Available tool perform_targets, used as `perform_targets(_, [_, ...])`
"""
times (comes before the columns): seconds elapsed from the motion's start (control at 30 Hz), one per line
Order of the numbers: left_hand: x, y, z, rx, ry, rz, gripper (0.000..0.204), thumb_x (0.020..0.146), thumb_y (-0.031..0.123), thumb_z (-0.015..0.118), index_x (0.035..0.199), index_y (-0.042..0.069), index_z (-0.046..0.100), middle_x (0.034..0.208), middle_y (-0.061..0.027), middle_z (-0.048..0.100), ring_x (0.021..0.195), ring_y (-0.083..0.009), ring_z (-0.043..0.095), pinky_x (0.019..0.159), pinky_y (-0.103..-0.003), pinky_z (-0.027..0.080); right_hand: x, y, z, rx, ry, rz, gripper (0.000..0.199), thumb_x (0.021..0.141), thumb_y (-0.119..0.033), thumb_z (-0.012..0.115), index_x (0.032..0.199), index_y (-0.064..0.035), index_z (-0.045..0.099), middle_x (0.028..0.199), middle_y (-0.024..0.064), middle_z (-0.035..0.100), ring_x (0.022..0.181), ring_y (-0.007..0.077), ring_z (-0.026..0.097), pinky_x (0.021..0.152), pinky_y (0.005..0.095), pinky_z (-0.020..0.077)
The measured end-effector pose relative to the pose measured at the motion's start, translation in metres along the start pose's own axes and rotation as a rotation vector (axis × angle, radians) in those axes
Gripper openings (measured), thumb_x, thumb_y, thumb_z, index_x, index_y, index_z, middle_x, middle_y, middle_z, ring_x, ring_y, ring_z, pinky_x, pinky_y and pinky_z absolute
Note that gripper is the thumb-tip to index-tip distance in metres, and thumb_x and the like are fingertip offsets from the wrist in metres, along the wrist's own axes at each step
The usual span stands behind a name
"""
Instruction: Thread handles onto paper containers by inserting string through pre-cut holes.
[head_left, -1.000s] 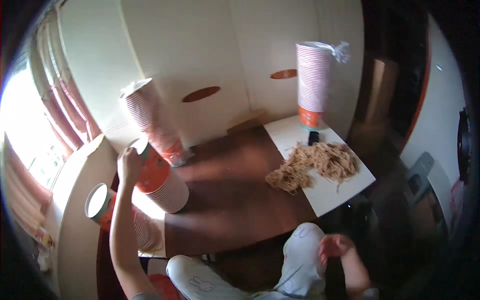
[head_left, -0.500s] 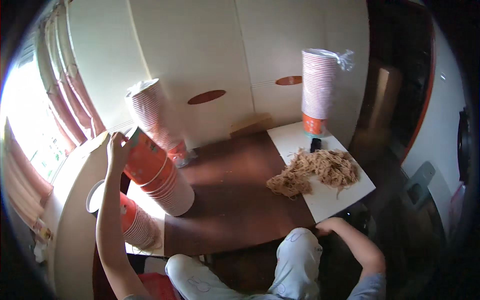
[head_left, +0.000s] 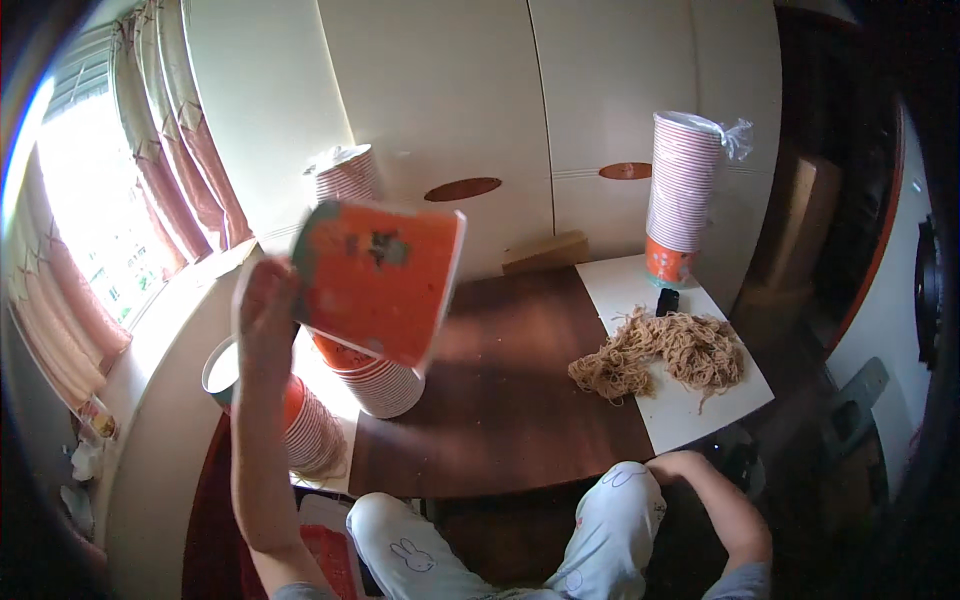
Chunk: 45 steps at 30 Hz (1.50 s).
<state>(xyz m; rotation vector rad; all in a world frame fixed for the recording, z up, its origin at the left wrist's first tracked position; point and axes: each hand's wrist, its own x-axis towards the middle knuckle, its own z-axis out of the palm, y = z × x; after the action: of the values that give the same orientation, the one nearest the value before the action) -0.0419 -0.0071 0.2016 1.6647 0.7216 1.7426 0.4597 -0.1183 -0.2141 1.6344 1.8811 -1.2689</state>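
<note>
My left hand [head_left: 268, 297] grips a large orange paper cup [head_left: 378, 282] by its green base. The cup is tilted on its side in the air, its white rim toward the right. Below it stands an upside-down stack of orange and white paper cups [head_left: 385, 388], partly hidden by the held cup. Beside my left forearm another stack of cups [head_left: 312, 432] leans, with a white open cup [head_left: 221, 368] at its upper end. My right hand [head_left: 676, 466] rests by my right knee at the table's front edge; its fingers are hidden.
A tall plastic-wrapped cup stack [head_left: 683, 190] stands at the back right, another wrapped stack [head_left: 347, 174] at the back left. Tangled tan strings [head_left: 690, 350] lie on the table's white right part, by a small black object [head_left: 667, 301]. Cabinet doors [head_left: 440, 110] rise behind the brown tabletop [head_left: 500, 400].
My left hand has lifted the orange cup off the stack and swung it up and to the right. The view has shifted slightly; my right hand stays near the knee.
</note>
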Motion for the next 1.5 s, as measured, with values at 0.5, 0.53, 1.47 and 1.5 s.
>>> perform_targets(0.5, [-0.098,-0.199,0.033,-0.888,-0.190,-0.986,0.037,0.086,0.021,0.038,0.111,-0.005,0.047,0.108,-0.0184,0.053,0.095,-0.0274,0.054,0.082,-0.042,0.044,-0.150,-0.258,-0.144,0.540,0.903,-0.849,0.050,0.083,-0.022,0.054,0.124,0.0000,0.033,0.116,0.0114,0.046,0.105,0.0181,0.047,0.088,0.0335,0.0386])
perform_targets(0.53, [-0.107,-0.213,0.031,-0.865,-0.184,-0.937,0.036,0.086,0.019,0.039,0.110,-0.005,0.047,0.107,-0.0182,0.053,0.094,-0.0267,0.054,0.080,-0.041,0.045,-0.139,-0.267,-0.146,0.582,0.907,-0.963,0.054,0.083,-0.022,0.055,0.125,0.0000,0.030,0.119,0.0116,0.043,0.109,0.0183,0.043,0.091,0.0332,0.0355])
perform_targets(1.47, [-0.120,-0.161,0.019,0.319,-0.169,-0.548,0.014,0.068,-0.001,0.053,0.081,-0.003,0.048,0.059,-0.0072,0.055,0.052,-0.0095,0.052,0.047,-0.023,0.042,-0.069,-0.275,-0.156,0.876,1.111,-0.769,0.030,0.089,-0.018,0.034,0.103,0.0008,0.054,0.100,0.0073,0.056,0.097,0.0135,0.050,0.088,0.0288,0.0363])
perform_targets(1.5, [-0.120,-0.162,0.024,0.301,-0.190,-0.545,0.014,0.068,-0.001,0.053,0.081,-0.003,0.048,0.059,-0.0072,0.055,0.052,-0.0095,0.052,0.047,-0.023,0.042,-0.055,-0.245,-0.166,0.889,1.134,-0.732,0.023,0.087,-0.014,0.041,0.097,0.0007,0.055,0.094,0.0060,0.058,0.091,0.0118,0.052,0.082,0.0272,0.0401])
